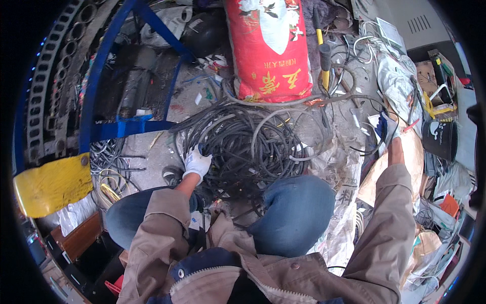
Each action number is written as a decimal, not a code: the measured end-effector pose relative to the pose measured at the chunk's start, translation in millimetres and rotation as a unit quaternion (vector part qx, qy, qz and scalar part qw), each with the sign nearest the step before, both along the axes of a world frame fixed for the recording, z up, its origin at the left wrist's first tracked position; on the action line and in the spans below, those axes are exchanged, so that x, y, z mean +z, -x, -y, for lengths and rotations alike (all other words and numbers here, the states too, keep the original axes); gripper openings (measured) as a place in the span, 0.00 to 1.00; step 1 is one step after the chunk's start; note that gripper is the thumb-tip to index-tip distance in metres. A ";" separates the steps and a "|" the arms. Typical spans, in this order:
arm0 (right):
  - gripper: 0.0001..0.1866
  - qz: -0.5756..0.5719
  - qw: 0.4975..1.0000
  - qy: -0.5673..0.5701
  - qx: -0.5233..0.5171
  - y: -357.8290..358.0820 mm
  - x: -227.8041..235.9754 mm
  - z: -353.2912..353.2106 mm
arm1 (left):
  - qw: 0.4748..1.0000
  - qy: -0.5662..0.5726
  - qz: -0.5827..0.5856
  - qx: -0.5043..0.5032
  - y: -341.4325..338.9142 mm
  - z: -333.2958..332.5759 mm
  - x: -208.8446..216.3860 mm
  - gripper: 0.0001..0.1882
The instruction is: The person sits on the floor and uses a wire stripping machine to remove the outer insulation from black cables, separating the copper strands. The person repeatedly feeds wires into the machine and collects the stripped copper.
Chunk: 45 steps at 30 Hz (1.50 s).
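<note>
A large tangled coil of black cable (238, 147) lies on the floor between my knees. My left hand (196, 164), in a white glove with blue on the palm side, grips cable at the coil's left edge; its fingertips are partly hidden among the loops. Out to the far right, my right hand (391, 129), gloved in white and blue, is closed on a length of black cable. That cable (372, 151) curves away below the hand, and another stretch arcs back toward the pile.
A red printed sack (271, 55) stands beyond the coil, with a yellow-and-black handled tool (325, 63) beside it. A blue metal frame (126, 129) and yellow plate (53, 185) are at left. Crumpled sheeting (336, 187) and a black bucket (439, 139) lie right.
</note>
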State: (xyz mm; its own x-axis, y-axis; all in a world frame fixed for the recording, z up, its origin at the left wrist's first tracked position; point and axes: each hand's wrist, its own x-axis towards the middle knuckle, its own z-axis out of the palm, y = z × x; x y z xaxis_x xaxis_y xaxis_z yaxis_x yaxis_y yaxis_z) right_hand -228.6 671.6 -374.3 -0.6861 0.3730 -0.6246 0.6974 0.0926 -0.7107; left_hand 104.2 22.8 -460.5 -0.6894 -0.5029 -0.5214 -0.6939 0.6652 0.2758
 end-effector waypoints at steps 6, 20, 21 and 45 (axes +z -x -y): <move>0.23 0.029 0.896 -0.357 0.263 -30.3 -2.0 -21.0 | 0.992 0.057 0.037 -0.103 21.0 -10.6 -26.8 0.41; 0.16 -0.045 0.872 -0.235 0.427 -164.9 22.0 129.8 | 0.976 -0.044 -0.016 -0.213 42.9 12.6 34.2 0.14; 0.18 -0.008 0.854 -0.280 0.440 -152.7 36.8 149.7 | 0.983 -0.088 -0.008 -0.163 50.0 12.0 48.3 0.14; 0.20 -0.340 0.761 0.386 0.395 -176.8 284.1 324.2 | 0.625 0.204 -0.684 -0.316 43.9 -15.0 464.4 0.22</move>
State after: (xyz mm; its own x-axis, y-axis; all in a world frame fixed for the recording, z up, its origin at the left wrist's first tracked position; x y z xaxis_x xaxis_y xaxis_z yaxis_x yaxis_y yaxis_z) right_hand -51.7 347.4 -90.2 -0.7687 -0.6217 0.1503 0.0877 -0.3353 -0.9380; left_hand 60.3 37.8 4.0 -0.4778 0.1958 0.8563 0.4415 0.8963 0.0414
